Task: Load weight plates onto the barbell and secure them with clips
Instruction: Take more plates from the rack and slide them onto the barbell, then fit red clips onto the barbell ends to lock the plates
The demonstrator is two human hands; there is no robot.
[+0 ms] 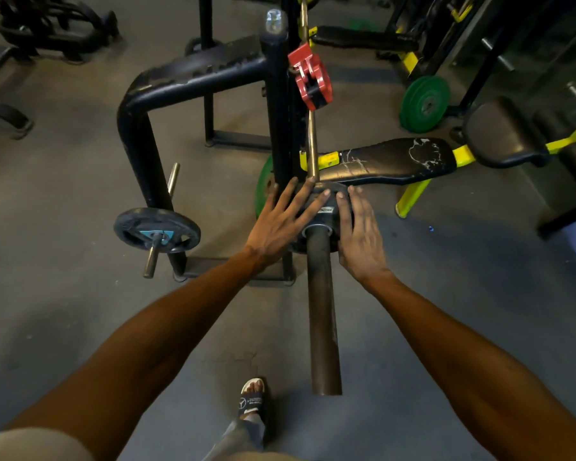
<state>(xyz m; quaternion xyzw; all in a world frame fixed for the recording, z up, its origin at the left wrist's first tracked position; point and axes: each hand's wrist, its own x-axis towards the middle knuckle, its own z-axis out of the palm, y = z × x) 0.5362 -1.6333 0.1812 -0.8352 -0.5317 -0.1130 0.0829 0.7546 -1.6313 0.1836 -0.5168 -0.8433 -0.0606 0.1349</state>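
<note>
1. A dark weight plate [326, 207] is seen threaded on the barbell sleeve [323, 314], pushed far up toward the rack post [280, 111].
2. The left hand [280, 224] is laid flat on the plate's left face, fingers [313, 201] spread and released, not curled round anything.
3. The right hand [359, 237] is pressed flat on the plate's right face, fingers likewise extended and released.
4. A long bare stretch of sleeve is left free between the plate and the sleeve's near end, which hangs over open floor [446, 294].
5. A red clip [311, 79] is seen further up, near the thin bar [313, 144] beyond the rack; whether it grips the bar cannot be told.
6. A green plate [263, 188] is mostly hidden behind the post and the left hand.
7. A small dark plate [157, 229] sits on a peg at the rack's left side, well apart from the hands.
8. The padded bench [396, 161] lies to the right, just beyond the plate.
9. Much of the dark plate's face is covered by both hands; its label is too small to be read.
10. A sandalled foot [251, 399] stands on the floor just left of the sleeve's end.
</note>
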